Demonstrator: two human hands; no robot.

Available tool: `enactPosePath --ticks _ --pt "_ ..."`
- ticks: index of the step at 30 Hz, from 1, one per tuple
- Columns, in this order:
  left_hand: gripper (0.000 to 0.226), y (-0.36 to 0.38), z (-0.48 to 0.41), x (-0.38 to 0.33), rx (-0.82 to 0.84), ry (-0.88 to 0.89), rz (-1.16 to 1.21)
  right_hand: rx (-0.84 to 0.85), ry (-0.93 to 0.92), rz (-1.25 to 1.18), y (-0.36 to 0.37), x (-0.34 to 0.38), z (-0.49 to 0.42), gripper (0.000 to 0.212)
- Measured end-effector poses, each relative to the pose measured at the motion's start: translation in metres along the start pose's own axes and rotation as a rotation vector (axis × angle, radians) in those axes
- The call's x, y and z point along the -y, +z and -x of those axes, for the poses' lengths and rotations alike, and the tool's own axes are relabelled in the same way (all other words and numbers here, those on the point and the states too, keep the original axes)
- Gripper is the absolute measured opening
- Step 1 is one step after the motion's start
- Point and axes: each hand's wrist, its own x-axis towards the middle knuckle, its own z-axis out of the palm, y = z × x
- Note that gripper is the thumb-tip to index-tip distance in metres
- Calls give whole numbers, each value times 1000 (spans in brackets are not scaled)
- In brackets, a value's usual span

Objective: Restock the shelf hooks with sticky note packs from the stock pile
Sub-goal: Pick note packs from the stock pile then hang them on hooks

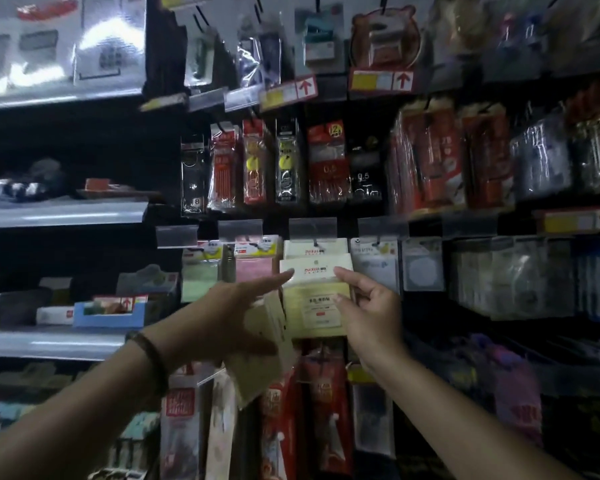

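The right hand (pixel 371 306) pinched a yellow sticky note pack (pixel 317 306) along its right edge, thumb on the front and forefinger up at the white header's corner, probably so the punched hole stayed free and could be steered. The left hand (pixel 229 313) did two jobs: its thumb and lower fingers gripped a bundle of spare packs (pixel 260 348), tilted against the palm, while its straight forefinger touched the header's left corner, seemingly to level it. The pack hung upright between both hands, directly in front of a matching hung pack (pixel 314 249) and a little lower, its hole not yet at the hook (pixel 315 242) below the clear price-tag holder (pixel 312 228). Whether the hook's tip had entered the hole could not be told. Keeping the spares in hand looked meant to save trips to the stock pile. A pink pack (pixel 253 270) and a green pack (pixel 198 278) hung on hooks just left along the same row.
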Motion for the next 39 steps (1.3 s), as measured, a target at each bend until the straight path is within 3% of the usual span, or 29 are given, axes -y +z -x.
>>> enactPosePath --ticks 10,15,18,24,29,33,37,39 --pt "129 -11 -61 4 55 -21 -157 -65 -96 -12 24 -6 -44 44" --pt "137 3 -81 23 51 6 -133 -59 -103 150 22 -10 -53 39" --pt "136 6 -87 25 67 -32 -145 -23 -163 380 18 -8 -58 38" --pt "131 11 -97 26 60 -34 -196 65 -291 1125 18 1 -58 51" --pt "131 14 -99 22 94 -79 -206 107 -298 1364 21 -1 -53 77" --pt "110 15 -88 19 38 -27 -167 151 -282 1272 10 -6 -45 87" --pt "61 12 -56 23 -35 -41 -13 168 -397 1120 -7 -11 -27 65" --pt "48 10 -37 24 -101 -56 121 158 -456 1003 -12 -15 -16 50"
